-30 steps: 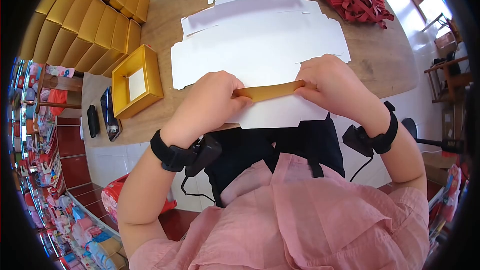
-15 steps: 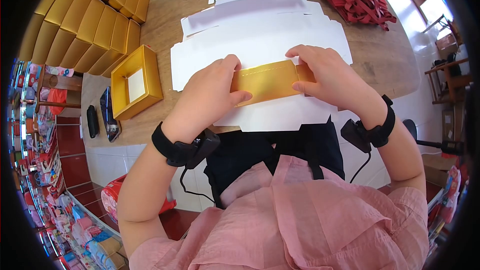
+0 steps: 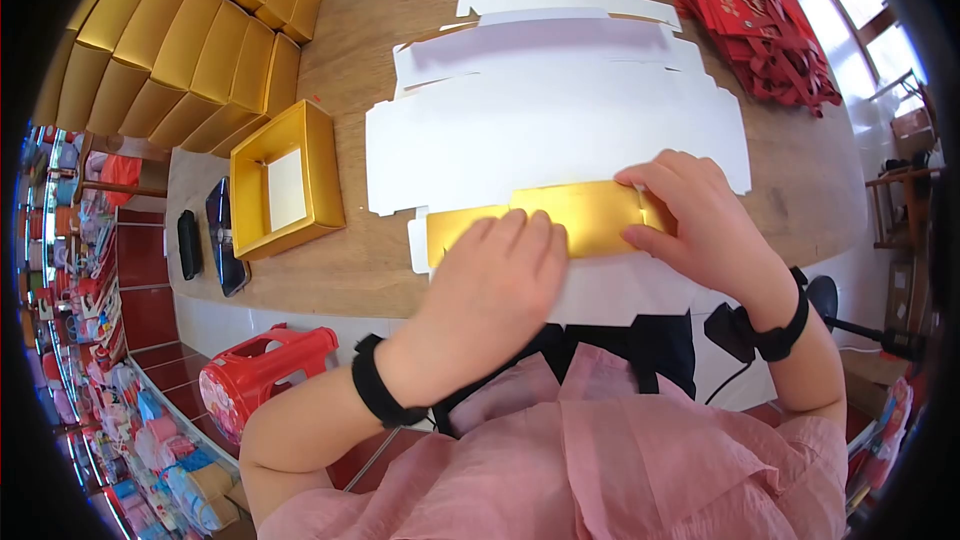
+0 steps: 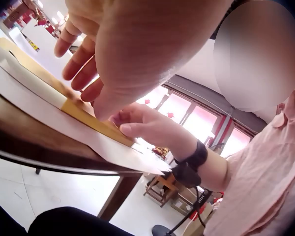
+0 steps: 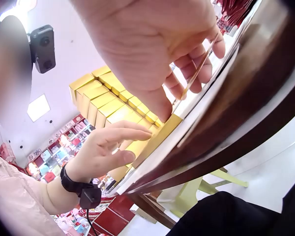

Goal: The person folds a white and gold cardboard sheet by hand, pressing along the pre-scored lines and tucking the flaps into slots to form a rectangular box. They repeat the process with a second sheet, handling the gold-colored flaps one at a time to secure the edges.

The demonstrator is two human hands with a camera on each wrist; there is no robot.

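A flat cardboard box blank (image 3: 560, 130) lies white side up on the wooden table, with notched edges and slits. Along its near side a gold panel (image 3: 590, 215) is folded over, its shiny face up. My left hand (image 3: 490, 275) rests on the panel's left part, fingers extended and close together. At the panel's right end, my right hand (image 3: 705, 225) holds a gold end flap between thumb and fingers. The right wrist view shows that flap (image 5: 199, 69) standing up edge-on inside the hand. Part of the gold panel is hidden under my left hand.
An open gold box (image 3: 322, 165) stands left of the blank. Behind it rise stacked gold boxes (image 3: 190, 40). A dark phone-like object (image 3: 226, 240) and a small black case (image 3: 188, 245) lie near the left edge. Red bags (image 3: 750, 0) are piled back right; a red stool (image 3: 270, 370) is below.
The gold strip has folded over toward the far side and now lies flatter. My left hand has gone from gripping its left end to resting on top. The head view has shifted.
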